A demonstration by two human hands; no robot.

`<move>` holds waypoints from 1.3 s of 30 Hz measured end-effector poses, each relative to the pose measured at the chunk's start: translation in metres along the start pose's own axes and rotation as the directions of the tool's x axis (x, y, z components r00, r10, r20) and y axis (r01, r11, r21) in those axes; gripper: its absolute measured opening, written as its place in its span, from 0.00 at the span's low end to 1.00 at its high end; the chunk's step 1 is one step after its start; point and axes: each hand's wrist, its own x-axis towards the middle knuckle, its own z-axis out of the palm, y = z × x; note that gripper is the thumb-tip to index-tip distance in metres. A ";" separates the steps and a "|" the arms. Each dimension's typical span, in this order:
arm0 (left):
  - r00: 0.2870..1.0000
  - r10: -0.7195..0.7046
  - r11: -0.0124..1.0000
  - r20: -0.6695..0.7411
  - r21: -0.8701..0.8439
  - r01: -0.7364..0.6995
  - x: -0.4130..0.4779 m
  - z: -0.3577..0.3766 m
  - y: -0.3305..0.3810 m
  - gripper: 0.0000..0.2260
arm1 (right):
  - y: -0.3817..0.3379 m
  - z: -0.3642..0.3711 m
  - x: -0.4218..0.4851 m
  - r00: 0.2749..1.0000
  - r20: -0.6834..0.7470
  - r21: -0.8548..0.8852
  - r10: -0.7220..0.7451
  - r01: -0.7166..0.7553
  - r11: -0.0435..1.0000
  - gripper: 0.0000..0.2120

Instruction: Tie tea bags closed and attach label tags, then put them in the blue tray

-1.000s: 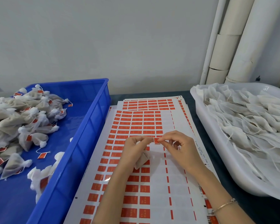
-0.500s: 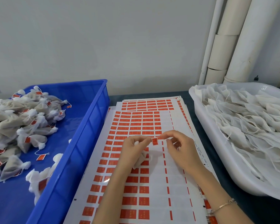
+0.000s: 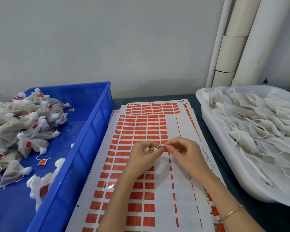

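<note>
My left hand (image 3: 143,155) grips a small white tea bag (image 3: 146,149), mostly hidden inside the fingers. A thin string (image 3: 156,147) runs from it to my right hand (image 3: 187,154), whose thumb and forefinger pinch the string's end with a red label tag, barely visible. Both hands hover over the sheet of red label stickers (image 3: 137,131) in the middle. The blue tray (image 3: 90,131) on the left holds a pile of tied, tagged tea bags (image 3: 23,128).
A white tub (image 3: 224,161) on the right is full of untied white tea bags (image 3: 261,124). More sticker sheets lie stacked under the top one. White pipes (image 3: 238,42) run up the wall at the back right.
The red tag, seen flat between my hands before, is now folded over the string. My hands have drawn slightly apart, pulling the string taut.
</note>
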 end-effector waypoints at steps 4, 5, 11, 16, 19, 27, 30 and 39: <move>1.000 0.016 1.000 0.003 0.004 -0.016 0.000 0.001 -0.002 0.08 | 0.002 0.000 0.001 1.000 0.018 -0.006 0.006 -0.005 1.000 0.07; 1.000 0.023 1.000 0.008 0.009 -0.024 0.000 0.001 -0.003 0.08 | 0.002 0.000 0.001 1.000 0.023 -0.012 0.000 0.000 1.000 0.07; 0.999 0.034 0.998 0.006 0.054 -0.035 -0.001 0.003 -0.004 0.06 | 0.005 -0.001 0.001 1.000 0.014 -0.028 -0.002 0.002 1.000 0.06; 1.000 0.019 0.999 0.011 0.033 -0.019 -0.005 -0.003 -0.003 0.12 | 0.005 -0.005 0.001 0.999 -0.030 0.082 0.035 -0.033 0.996 0.06; 0.999 -0.028 0.999 -0.031 0.027 0.028 -0.009 -0.004 -0.002 0.12 | 0.006 -0.005 0.000 0.996 -0.051 0.084 0.075 -0.070 0.994 0.05; 0.871 -0.163 0.980 -0.463 0.028 0.198 -0.044 0.006 -0.004 0.07 | -0.003 0.003 -0.007 0.999 0.034 -0.055 0.001 0.001 0.998 0.07; 0.871 -0.109 0.988 -0.479 0.043 0.147 -0.059 0.004 0.003 0.04 | -0.021 0.009 -0.012 0.980 0.194 -0.015 -0.042 0.046 0.999 0.13; 0.897 0.179 0.946 -0.405 0.320 -0.045 -0.126 -0.072 0.081 0.20 | -0.118 0.032 -0.035 0.908 0.282 0.124 -0.310 0.286 0.950 0.09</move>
